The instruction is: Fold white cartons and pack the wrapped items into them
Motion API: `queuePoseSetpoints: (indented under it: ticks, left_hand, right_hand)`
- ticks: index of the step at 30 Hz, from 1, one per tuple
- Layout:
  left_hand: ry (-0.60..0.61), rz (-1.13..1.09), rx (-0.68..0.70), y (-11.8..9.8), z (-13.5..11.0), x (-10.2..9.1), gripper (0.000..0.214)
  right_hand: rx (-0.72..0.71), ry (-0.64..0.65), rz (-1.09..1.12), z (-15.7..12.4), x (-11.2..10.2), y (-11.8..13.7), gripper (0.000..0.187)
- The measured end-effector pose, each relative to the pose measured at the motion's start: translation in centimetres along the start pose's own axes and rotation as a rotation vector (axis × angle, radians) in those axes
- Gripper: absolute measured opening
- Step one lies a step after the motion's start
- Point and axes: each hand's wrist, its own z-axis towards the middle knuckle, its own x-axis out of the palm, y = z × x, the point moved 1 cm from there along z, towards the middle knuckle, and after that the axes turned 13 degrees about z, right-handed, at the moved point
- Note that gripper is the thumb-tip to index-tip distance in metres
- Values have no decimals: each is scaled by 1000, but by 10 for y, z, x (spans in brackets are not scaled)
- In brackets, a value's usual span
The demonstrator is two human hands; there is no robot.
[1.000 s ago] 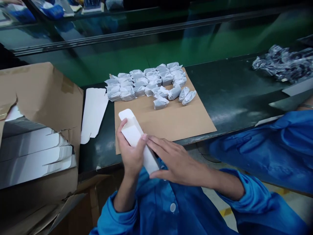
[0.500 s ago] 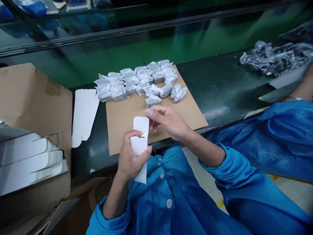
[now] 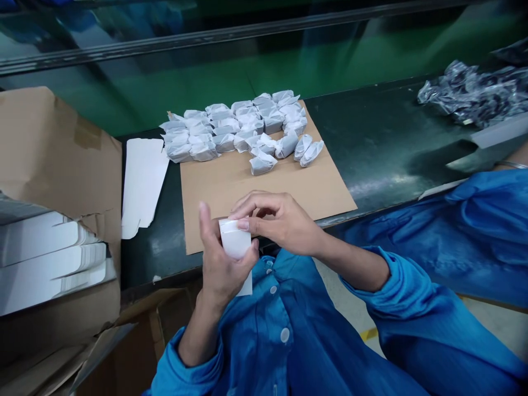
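A small white carton (image 3: 236,242) is held in front of my chest, its flap end facing up and away from me. My left hand (image 3: 223,269) wraps round its body, with the index finger raised off it. At the top end, my right hand (image 3: 278,220) pinches the folded flap between thumb and fingers. Beyond both hands lies a flat brown cardboard sheet (image 3: 218,181). Several small paper-wrapped packets (image 3: 264,162) stand in rows on its far part, a few of them set apart nearer to me.
Flat white carton blanks (image 3: 142,184) lie left of the sheet. A large brown box (image 3: 82,143) at the left holds stacked white blanks (image 3: 53,275). Clear plastic bags (image 3: 478,91) are heaped on the dark green bench (image 3: 371,148). A co-worker's blue sleeve (image 3: 487,214) is close on my right.
The carton's upright top flap is now folded down over its end. My right hand has moved left onto the flap, and my left index finger has lifted. The view has shifted slightly.
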Motion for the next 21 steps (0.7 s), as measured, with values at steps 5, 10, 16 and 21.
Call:
queuePoseSetpoints:
  ticks: [5,10,16,21]
  left_hand:
    - [25,63,48,2,-4,-7,80]
    - [135,-32,-3,5,-11,-1,71]
    - [54,-168,-191,11,-4,7,61]
    - [-316,-703,-616,42,40,14,31]
  right_hand:
    - [-319,40,-284,-13,6,-10,18]
    - [-559,-91,-609,-22,18,-35,16]
    - [-485,71,-767,-5,-1,-31,22]
    - [-182,-230,-1233,36,-59,-30,34]
